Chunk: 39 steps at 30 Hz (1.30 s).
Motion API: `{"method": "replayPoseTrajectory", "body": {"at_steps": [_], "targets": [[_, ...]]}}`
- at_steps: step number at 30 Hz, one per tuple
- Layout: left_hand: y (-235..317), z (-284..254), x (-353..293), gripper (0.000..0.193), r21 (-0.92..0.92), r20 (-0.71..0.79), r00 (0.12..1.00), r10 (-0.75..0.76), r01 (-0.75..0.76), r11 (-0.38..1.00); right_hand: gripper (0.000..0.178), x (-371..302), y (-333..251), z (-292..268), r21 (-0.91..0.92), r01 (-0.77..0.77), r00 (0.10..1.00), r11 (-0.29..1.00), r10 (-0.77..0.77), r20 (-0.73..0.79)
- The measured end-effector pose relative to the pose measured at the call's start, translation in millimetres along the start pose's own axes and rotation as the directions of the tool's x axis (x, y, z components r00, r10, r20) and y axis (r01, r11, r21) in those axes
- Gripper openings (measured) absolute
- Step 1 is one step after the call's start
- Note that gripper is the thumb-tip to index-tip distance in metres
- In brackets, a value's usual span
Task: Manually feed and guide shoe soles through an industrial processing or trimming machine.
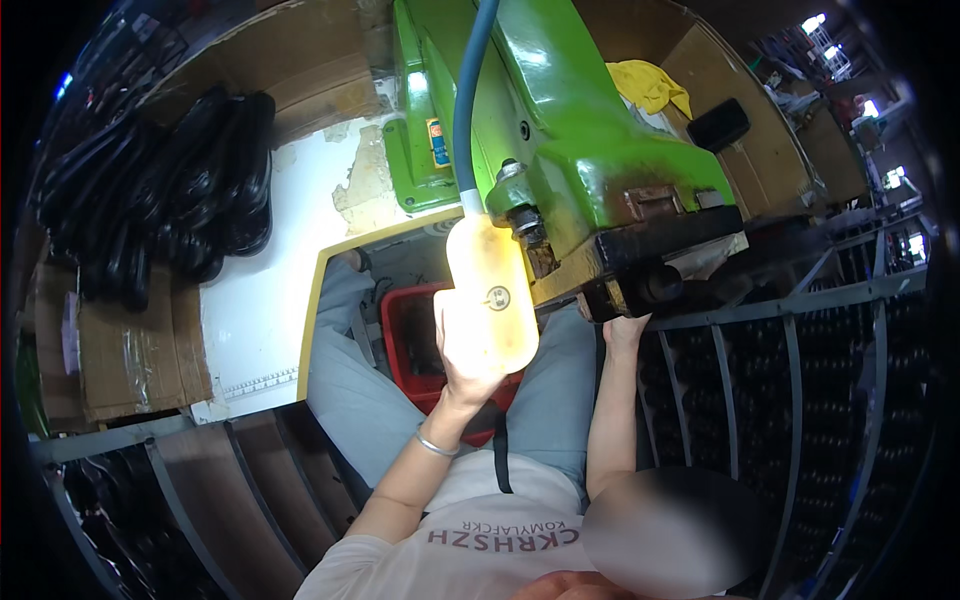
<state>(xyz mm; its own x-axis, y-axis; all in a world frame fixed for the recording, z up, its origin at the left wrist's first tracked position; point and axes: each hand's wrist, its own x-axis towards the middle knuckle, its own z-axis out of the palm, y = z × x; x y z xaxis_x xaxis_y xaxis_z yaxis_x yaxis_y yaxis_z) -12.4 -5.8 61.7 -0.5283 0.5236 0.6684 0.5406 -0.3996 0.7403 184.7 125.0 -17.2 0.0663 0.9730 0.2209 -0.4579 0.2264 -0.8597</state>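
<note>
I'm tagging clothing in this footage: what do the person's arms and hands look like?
Left grip: ungloved, partly lost in glare, with a silver-coloured bangle at the wrist and a white sleeve higher up. Right grip: partly hidden, no glove visible; forearm uncovered.

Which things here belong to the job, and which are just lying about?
Likely in use:
green machine, right hand by its near end
glowing lamp, left hand close by
perhaps the piled black pieces

Seemingly lying about:
yellow cloth
dark item near it

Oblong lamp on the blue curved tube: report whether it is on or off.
On: the oblong lamp glows bright yellow-white, washing out part of the left hand.
</note>
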Motion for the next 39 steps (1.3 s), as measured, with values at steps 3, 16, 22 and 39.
{"method": "replayPoseTrajectory", "body": {"at_steps": [3, 16, 22, 39], "targets": [[-16, -12, -8, 0.023, -0.041, 0.087, 0.994, -0.073, 0.077, 0.996, 0.075, -2, -9, 13, -0.152, 0.089, 0.996, 0.984, -0.091, -0.004], [-26, -69, 5, 0.037, -0.29, 0.214, 0.912, -0.35, 0.401, 0.869, 0.073, -32, -46, 53, -0.411, 0.211, 0.977, 0.887, -0.172, 0.128], [-41, -96, -3, 0.029, -0.395, 0.169, 0.909, -0.38, 0.416, 0.819, 0.07, -51, -43, 61, -0.398, 0.147, 0.981, 0.906, -0.083, 0.173], [-30, -49, -16, 0.041, 0.294, 0.32, 0.945, -0.066, -0.033, 0.955, 0.05, -62, -52, 123, -0.449, 0.707, 0.699, 0.546, -0.446, 0.559]]}}
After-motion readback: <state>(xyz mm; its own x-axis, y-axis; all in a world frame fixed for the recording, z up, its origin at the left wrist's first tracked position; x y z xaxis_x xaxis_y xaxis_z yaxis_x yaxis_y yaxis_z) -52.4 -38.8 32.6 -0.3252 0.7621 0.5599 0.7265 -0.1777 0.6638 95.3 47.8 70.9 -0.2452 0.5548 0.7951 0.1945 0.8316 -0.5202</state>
